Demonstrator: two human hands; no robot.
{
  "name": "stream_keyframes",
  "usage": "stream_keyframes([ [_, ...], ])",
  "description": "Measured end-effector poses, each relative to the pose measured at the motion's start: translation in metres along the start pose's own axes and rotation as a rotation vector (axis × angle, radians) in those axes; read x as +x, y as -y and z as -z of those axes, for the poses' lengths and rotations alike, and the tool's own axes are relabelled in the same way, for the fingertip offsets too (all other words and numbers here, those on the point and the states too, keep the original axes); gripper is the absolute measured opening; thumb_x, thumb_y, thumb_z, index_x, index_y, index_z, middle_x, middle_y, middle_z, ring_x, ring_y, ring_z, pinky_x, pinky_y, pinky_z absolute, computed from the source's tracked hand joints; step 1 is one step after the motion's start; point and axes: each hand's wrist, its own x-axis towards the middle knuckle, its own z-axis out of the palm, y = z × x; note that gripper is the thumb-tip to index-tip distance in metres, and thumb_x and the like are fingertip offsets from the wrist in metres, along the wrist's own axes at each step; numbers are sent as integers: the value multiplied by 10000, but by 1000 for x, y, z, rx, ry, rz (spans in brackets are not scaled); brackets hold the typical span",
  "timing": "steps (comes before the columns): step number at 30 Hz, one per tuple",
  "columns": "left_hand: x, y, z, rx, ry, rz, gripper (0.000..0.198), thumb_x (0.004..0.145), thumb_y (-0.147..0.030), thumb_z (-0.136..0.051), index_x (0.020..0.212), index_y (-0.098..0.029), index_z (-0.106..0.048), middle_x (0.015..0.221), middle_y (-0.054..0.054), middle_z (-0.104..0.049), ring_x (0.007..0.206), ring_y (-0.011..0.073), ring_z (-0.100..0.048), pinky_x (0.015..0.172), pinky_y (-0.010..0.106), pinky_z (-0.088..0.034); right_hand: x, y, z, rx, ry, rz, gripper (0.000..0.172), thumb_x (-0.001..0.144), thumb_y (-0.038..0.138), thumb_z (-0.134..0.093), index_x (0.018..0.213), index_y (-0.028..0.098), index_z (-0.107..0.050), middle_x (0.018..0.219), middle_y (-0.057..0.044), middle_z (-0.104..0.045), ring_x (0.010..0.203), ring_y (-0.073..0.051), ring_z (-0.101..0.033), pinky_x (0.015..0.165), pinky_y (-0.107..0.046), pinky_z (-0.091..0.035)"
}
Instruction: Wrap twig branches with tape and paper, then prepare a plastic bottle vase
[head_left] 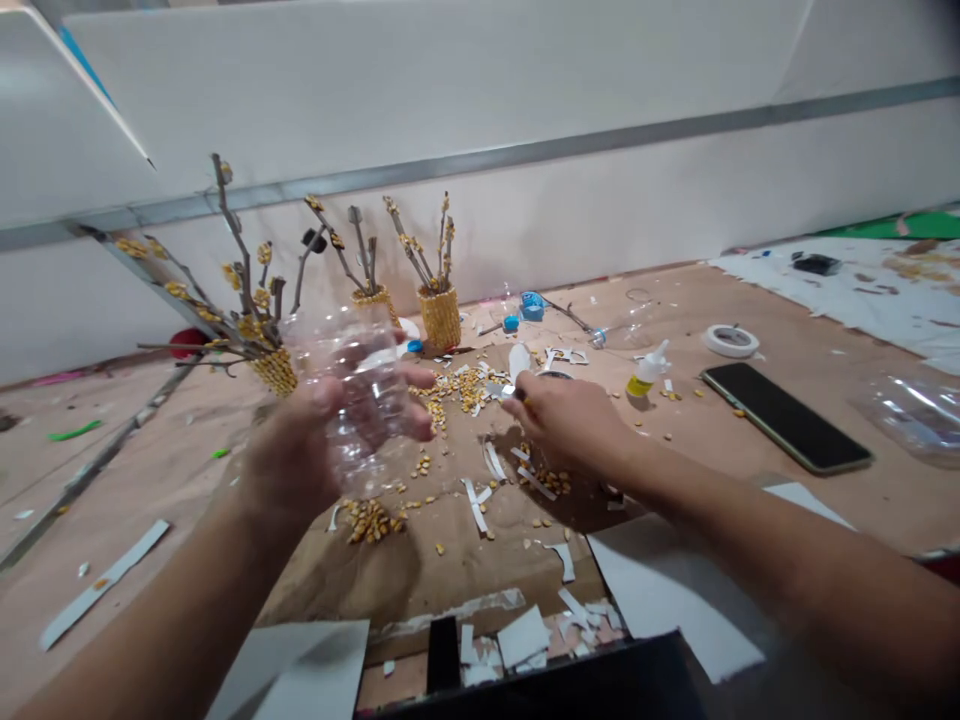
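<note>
A clear plastic bottle piece (364,400) is in my left hand (300,440), its fingers wrapped round the ribbed wall. Over the scattered corn kernels (469,388), my right hand (566,420) is closed with its fingertips pointing down and left. What it grips is mostly hidden; a small pale, shiny edge shows at the fingertips. Just beyond them is a whitish oval piece (519,360). Loose kernels (369,521) lie in a small heap below the bottle piece. Cut paper strips (475,507) are strewn between my hands.
Kernel-covered pots (439,318) with twigs stand by the wall. To the right are a glue bottle (648,370), a tape roll (730,341), a phone (786,416) and another clear plastic piece (911,415). White paper sheets (675,590) and a dark object (570,685) lie in front.
</note>
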Motion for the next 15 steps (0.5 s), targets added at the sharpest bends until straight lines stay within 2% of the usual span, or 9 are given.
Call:
stream_keyframes([
  [1, -6, 5, 9, -24, -68, 7, 551, 723, -483, -919, 1178, -229, -740, 1088, 103, -820, 766, 269, -791, 692, 393, -667, 4, -6, 3, -6, 0, -55, 409, 1085, 505, -426, 1099, 194, -691, 955, -135, -780, 828, -267, -714, 639, -321, -395],
  [4, -16, 35, 22, -96, -236, 112, 661, 697, -539, -938, 1230, -242, -684, 1140, 107, -800, 802, 282, -796, 691, 444, -693, 15, -26, 6, -30, -34, -174, 452, 1086, 483, -368, 1068, 191, -713, 1104, -165, -774, 941, -299, -711, 646, -334, -368],
  [6, -18, 57, 22, -148, -243, 193, 787, 587, -614, -974, 1207, -240, -666, 968, 68, -793, 761, 269, -782, 659, 428, -692, 21, -37, 4, -47, -33, -223, 478, 1072, 489, -379, 989, 186, -739, 1064, -173, -777, 919, -313, -717, 642, -342, -367],
  [8, -19, 72, 19, -187, -251, 272, 802, 627, -700, -912, 1214, -215, -658, 901, 68, -775, 705, 250, -765, 620, 400, -680, 23, -43, 0, -60, -24, -249, 462, 1044, 498, -439, 917, 183, -753, 1004, -174, -779, 888, -320, -721, 638, -343, -369],
  [12, -24, 80, 13, -218, -278, 325, 720, 771, -649, -833, 1279, -187, -616, 881, 89, -765, 685, 252, -761, 623, 379, -657, 21, -41, -1, -57, -62, -226, 408, 1021, 508, -502, 984, 189, -754, 1058, -158, -783, 955, -317, -719, 660, -343, -389],
  [15, -28, 79, 11, -178, -333, 276, 713, 835, -586, -792, 1389, -229, -521, 934, 91, -771, 752, 277, -784, 674, 395, -653, 19, -41, 18, 8, -244, -238, 390, 1050, 499, -460, 1021, 220, -731, 1045, -113, -786, 923, -282, -712, 684, -346, -410],
])
